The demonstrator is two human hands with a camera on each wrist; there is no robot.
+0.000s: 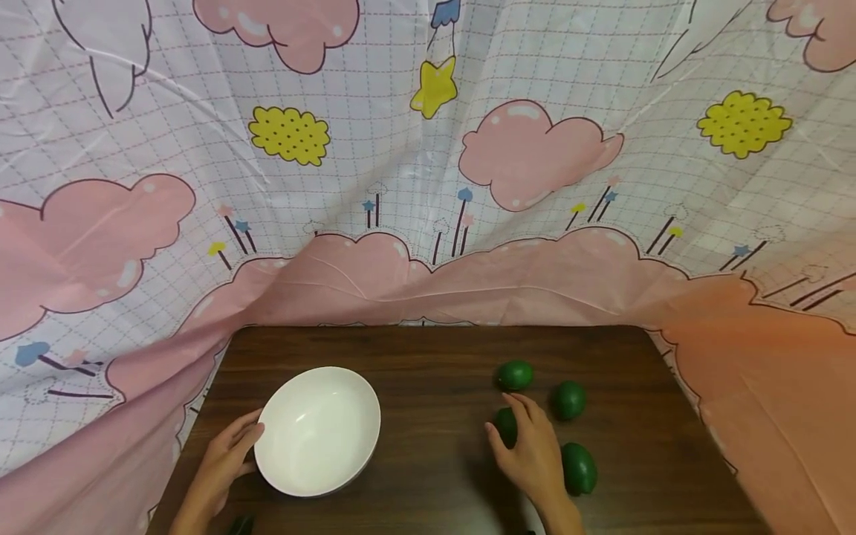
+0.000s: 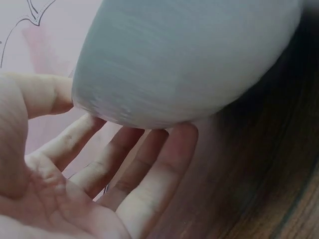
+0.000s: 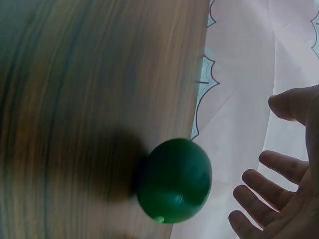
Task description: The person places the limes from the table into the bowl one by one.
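Observation:
At the left of the table, a white bowl (image 1: 317,431) has my left hand (image 1: 224,457) at its left side. In the left wrist view, the thumb is at the rim and the fingertips touch the bowl's outer wall (image 2: 184,59). On the right, my right hand (image 1: 531,449) hovers over a dark green lime (image 1: 506,427), partly hidden behind its fingers. The right wrist view shows a glossy green lime (image 3: 175,180) apart from the spread thumb and fingers. Further limes lie around this hand: one beyond it (image 1: 515,375), two to its right (image 1: 569,400).
The dark wooden table (image 1: 428,461) ends at a patterned cloth (image 1: 428,290) hanging behind and along both sides. A small dark green thing (image 1: 242,525), mostly cut off, lies at the bottom edge near the left forearm.

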